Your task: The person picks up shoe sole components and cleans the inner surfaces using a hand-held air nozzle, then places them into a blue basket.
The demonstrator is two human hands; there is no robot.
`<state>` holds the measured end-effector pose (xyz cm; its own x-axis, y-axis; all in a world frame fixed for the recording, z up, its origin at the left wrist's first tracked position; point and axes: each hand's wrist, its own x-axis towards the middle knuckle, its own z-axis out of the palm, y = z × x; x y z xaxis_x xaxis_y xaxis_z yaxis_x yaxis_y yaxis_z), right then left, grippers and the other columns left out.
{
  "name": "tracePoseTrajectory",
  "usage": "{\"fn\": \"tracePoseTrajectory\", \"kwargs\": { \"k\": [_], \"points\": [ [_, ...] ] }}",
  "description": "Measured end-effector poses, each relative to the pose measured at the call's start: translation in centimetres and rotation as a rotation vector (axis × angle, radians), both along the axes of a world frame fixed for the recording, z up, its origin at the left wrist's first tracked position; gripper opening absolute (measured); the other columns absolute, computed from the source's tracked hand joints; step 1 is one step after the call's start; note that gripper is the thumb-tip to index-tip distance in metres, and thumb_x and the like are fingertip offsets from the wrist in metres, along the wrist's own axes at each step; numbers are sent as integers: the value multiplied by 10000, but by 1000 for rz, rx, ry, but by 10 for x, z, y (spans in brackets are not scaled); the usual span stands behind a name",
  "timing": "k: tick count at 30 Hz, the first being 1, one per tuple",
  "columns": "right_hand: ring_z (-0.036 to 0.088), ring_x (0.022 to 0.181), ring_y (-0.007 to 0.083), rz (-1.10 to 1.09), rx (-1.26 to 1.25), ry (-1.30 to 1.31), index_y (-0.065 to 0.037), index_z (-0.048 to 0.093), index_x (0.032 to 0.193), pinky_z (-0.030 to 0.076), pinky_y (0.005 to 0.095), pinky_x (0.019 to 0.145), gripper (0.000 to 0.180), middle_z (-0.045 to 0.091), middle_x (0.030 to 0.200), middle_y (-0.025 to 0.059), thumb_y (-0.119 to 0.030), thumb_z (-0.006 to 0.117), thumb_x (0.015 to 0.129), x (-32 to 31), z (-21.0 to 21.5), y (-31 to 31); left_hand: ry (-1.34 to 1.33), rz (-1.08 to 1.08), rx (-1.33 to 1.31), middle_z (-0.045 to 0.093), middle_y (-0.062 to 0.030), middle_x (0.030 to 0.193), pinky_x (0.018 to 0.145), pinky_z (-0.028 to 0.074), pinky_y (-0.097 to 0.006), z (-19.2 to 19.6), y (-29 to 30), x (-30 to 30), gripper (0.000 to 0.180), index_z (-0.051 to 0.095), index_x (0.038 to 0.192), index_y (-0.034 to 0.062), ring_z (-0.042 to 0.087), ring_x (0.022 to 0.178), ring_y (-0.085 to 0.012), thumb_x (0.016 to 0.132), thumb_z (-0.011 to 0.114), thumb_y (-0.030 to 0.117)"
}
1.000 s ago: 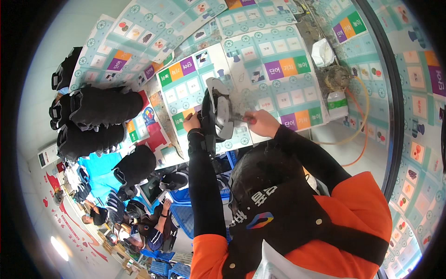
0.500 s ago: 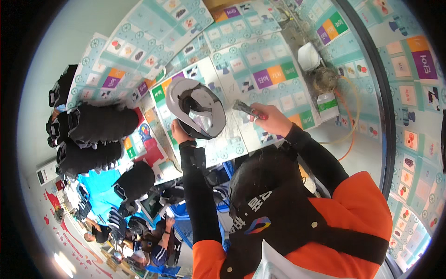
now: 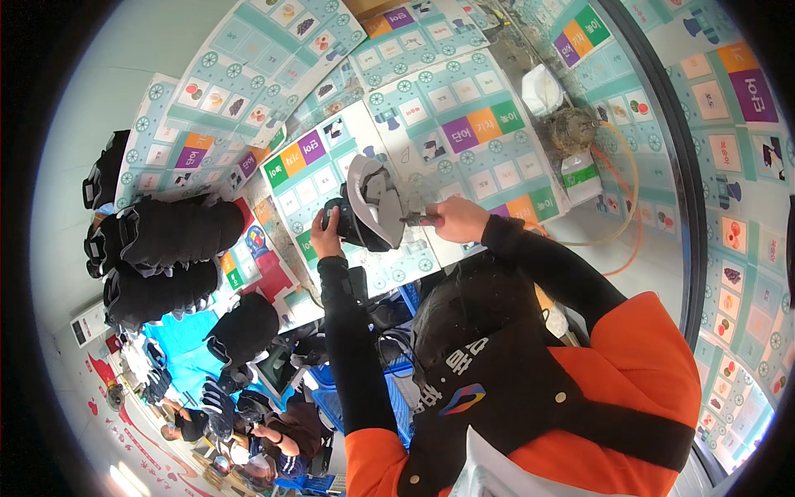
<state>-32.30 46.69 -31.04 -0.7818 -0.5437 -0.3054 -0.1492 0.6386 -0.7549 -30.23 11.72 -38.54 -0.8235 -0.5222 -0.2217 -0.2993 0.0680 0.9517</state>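
My left hand (image 3: 325,229) grips a black cap-like piece (image 3: 368,207) with a pale grey lining and holds it up over the table, tilted on edge. My right hand (image 3: 457,219) is closed on a small metal tool (image 3: 418,219), and the tool's tip touches the right side of the black piece. Both forearms wear black sleeves. The table (image 3: 464,91) under them is covered with printed sheets of coloured squares.
Stacks of similar black pieces (image 3: 166,236) lie at the table's left, with one more heap (image 3: 244,327) nearer me. A white cup (image 3: 542,87), a brownish jar (image 3: 571,128), a green-labelled bottle (image 3: 580,174) and an orange cord (image 3: 623,207) sit to the right. Other people (image 3: 273,431) are at the lower left.
The black piece has turned in my left hand: half a second ago its round opening faced me, now it stands on edge. My right hand with the tool stays at its right side.
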Motion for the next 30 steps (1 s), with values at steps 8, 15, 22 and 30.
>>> {"fn": "tracePoseTrajectory", "kwargs": {
  "k": [8,15,22,30],
  "points": [
    [672,841,446,76,-32,16,-80,704,1121,526,537,760,355,696,869,247,-206,613,802,5,-10,-7,-258,-264,133,733,-49,959,714,504,-245,27,-25,-2,373,704,1090,-45,684,852,-130,888,787,257],
    [661,865,434,110,-52,-93,-73,695,1080,501,536,759,276,698,899,239,-168,546,868,1,8,-8,-265,-302,174,715,-123,1007,716,549,-293,22,-18,-13,523,556,1339,-52,700,844,-181,873,758,71],
    [650,826,457,-59,-50,-13,-77,700,1082,504,555,747,280,684,837,237,-145,572,843,2,2,-7,-365,-328,294,682,-141,1066,761,566,-322,27,-37,-10,576,468,1370,-116,696,915,-214,865,712,14],
    [641,813,466,-72,-43,-70,-63,694,1028,504,537,740,243,668,809,236,-122,571,827,5,14,-9,-449,-377,252,618,-49,786,598,440,-313,15,-47,-14,248,672,933,-22,573,672,-159,730,665,121]
  ]
}}
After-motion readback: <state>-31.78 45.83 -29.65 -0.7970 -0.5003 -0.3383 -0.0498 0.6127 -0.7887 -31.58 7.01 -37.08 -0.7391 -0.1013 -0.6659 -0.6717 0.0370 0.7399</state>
